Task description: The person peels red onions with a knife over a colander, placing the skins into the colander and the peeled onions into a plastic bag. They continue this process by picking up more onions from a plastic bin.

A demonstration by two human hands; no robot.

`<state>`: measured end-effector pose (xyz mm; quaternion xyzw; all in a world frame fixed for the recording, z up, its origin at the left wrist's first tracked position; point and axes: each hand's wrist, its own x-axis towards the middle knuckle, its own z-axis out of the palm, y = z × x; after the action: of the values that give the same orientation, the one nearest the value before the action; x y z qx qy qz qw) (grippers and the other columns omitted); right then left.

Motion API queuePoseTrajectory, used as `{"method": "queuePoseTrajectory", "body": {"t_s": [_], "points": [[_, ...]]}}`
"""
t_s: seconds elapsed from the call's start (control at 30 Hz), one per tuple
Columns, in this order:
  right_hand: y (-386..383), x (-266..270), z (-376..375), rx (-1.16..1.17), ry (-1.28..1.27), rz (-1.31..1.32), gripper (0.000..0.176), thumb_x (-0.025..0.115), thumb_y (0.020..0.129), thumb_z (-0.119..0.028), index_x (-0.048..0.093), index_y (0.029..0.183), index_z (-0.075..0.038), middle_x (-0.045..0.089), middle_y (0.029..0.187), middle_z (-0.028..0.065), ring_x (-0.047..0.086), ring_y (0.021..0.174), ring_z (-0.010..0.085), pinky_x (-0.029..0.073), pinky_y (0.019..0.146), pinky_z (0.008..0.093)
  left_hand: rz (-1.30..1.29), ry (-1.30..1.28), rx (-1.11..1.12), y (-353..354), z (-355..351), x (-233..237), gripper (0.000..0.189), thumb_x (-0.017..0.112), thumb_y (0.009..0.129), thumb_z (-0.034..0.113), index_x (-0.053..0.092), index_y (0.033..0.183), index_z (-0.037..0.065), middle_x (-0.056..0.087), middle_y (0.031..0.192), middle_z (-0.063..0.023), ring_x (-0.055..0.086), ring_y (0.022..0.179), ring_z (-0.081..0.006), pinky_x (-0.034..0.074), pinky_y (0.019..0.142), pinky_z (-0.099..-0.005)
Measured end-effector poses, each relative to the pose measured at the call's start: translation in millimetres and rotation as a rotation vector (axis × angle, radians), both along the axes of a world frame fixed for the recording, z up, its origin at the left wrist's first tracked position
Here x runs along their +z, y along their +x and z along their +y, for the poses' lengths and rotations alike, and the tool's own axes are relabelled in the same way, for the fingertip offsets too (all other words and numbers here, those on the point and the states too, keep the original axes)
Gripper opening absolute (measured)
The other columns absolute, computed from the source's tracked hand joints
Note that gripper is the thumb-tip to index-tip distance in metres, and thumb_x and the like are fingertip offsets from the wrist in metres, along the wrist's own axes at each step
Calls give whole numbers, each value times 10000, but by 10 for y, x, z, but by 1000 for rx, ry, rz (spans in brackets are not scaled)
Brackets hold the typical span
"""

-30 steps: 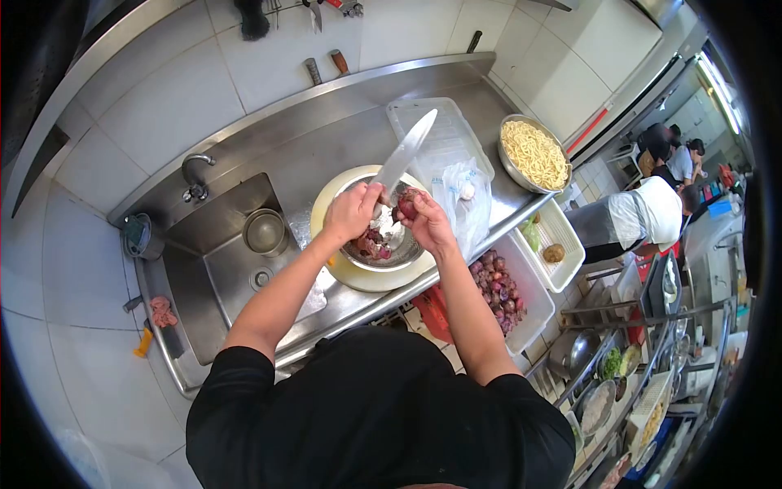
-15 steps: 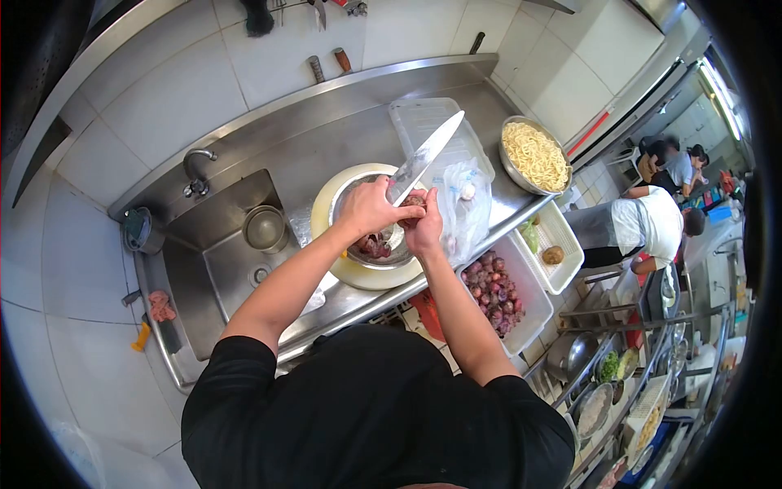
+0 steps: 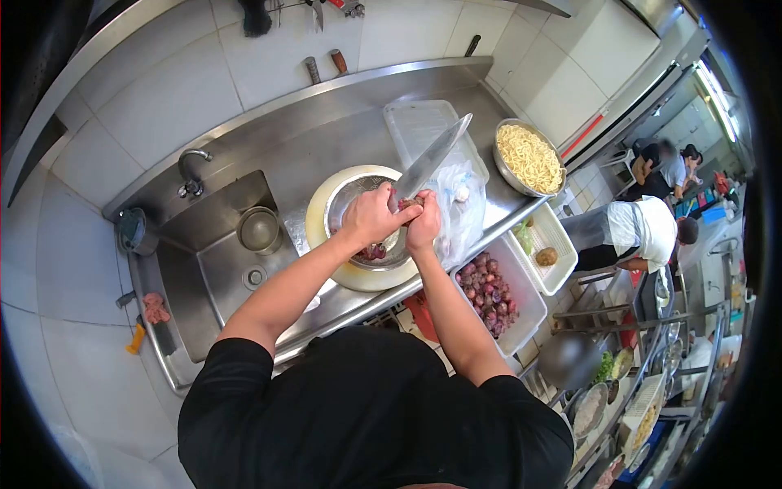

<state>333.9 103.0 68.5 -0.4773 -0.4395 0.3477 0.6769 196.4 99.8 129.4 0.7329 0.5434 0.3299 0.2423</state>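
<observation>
My left hand [image 3: 369, 213] is closed around the handle end of a large knife [image 3: 436, 155], whose broad blade points up and to the right. Close against it, my right hand [image 3: 422, 222] grips a small dark-red item that looks like a red onion, mostly covered by my fingers. Both hands are above a metal strainer bowl [image 3: 336, 204] holding some dark-red pieces [image 3: 373, 252]. Under the bowl is a round cream-coloured board or basin [image 3: 318, 236]. A clear plastic bag [image 3: 463, 220] with something pale inside lies right of my hands.
A steel sink [image 3: 195, 277] with a pot [image 3: 261, 230] is at left. A bowl of noodles [image 3: 529, 159] stands on the right of the counter. Below the edge are a bin of red onions [image 3: 489, 293] and a white basket [image 3: 560, 273]. A co-worker [image 3: 648, 232] bends nearby.
The knife blade has turned and shifted slightly, and my hands have drawn closer over the small red item. The whole view has shifted a little leftward.
</observation>
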Motion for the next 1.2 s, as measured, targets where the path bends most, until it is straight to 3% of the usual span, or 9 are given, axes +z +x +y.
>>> {"method": "queuePoseTrajectory", "body": {"t_s": [0.2,0.43,0.63,0.67,0.7,0.83,0.93,1.07,1.2], "points": [[-91,297,-26,196,-391,216,479,314,1105,-413,578,918,-60,607,799,36,579,674,136,501,635,293,-27,-59,-11,6,-65,-68,698,630,874,657,637,943,-38,665,704,-236,685,715,-430,524,637,-484],[-42,155,-59,84,-90,-75,531,291,1104,-443,586,1085,-2,622,924,80,565,795,136,476,736,282,-699,-534,-136,88,-6,-384,499,577,995,533,644,887,50,568,657,18,530,494,-75,417,452,-235],[211,219,-73,740,-192,409,518,651,984,-236,431,1410,-38,636,1091,90,626,868,178,504,777,315,-547,-335,119,-84,263,-409,658,659,887,631,686,902,-26,714,801,-134,676,729,-200,521,694,-357],[212,177,-36,702,-213,381,513,658,975,-204,438,1407,-37,636,1087,87,623,857,168,504,761,302,-502,-326,146,-102,371,-514,678,671,867,649,686,903,-28,713,799,-144,680,727,-220,523,696,-368],[214,128,0,662,-232,353,510,666,965,-172,446,1404,-36,635,1082,84,621,846,158,503,746,290,-419,-291,138,-129,395,-434,545,692,909,548,658,921,3,646,769,-36,584,554,-98,467,516,-281],[245,-20,136,448,-331,13,491,682,923,-42,484,1372,-15,641,1072,81,641,852,143,539,686,274,-265,-212,81,-104,175,-264,620,719,852,601,677,950,-10,645,707,-69,610,611,-157,481,579,-327],[368,-24,130,467,-375,123,485,679,924,-29,501,1376,-21,642,1084,81,636,829,129,549,678,278,-349,-226,33,-83,53,-211,639,735,840,600,692,993,-19,660,720,-73,615,653,-175,488,618,-340],[518,111,51,570,-369,345,506,621,970,-36,469,1453,-51,627,1111,96,615,811,147,516,714,260,169,-90,143,-328,91,-15,806,706,781,717,681,1082,-30,719,802,-157,715,775,-306,547,713,-411],[607,227,-44,704,-334,439,479,558,1032,-151,440,1484,-47,631,1124,113,623,818,168,523,728,266,205,-240,142,-459,327,-263,900,655,760,779,654,1175,-19,732,922,-209,718,924,-364,555,812,-465]]}}
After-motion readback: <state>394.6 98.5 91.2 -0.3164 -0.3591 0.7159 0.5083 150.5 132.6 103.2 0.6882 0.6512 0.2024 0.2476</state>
